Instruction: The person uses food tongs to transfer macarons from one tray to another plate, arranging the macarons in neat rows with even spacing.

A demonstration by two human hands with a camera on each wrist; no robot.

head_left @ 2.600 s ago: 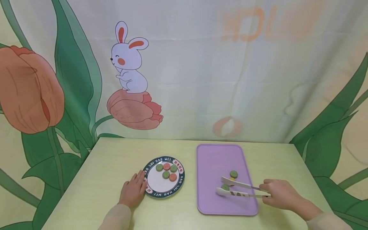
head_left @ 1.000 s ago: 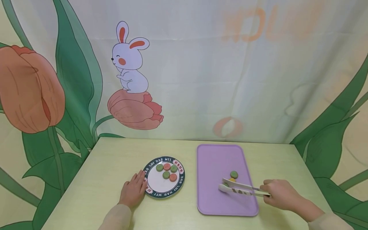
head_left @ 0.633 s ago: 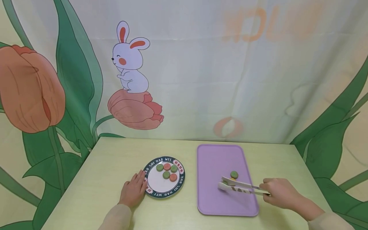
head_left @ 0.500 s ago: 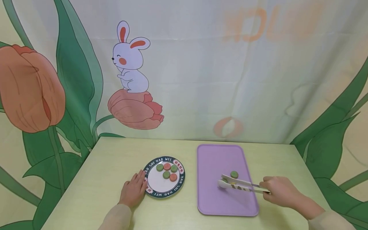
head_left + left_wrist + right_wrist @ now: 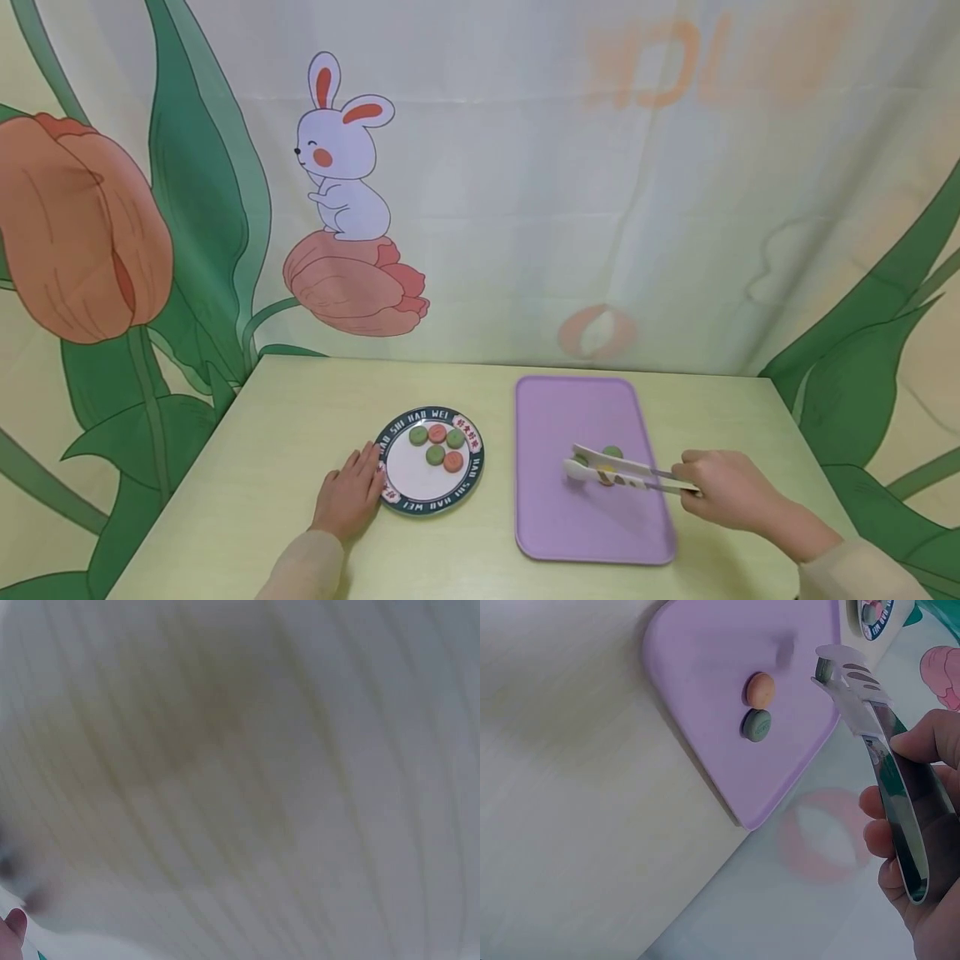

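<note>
Since the earlier head frames, the tongs (image 5: 637, 482) and right grip (image 5: 726, 490) have shifted slightly away from the person, raising a green disc (image 5: 823, 670) off the purple tray (image 5: 592, 533). The right grip is curled round the tongs, whose tips pinch that disc to its left. Also left of it, a yellow-orange disc (image 5: 760, 691) and second green disc (image 5: 757, 726) lie touching on the tray. The left grip (image 5: 347, 496) rests flat on the worktop (image 5: 720, 417), fingers against the plate (image 5: 405, 475) just to its right, which holds five green and pink discs (image 5: 435, 455).
</note>
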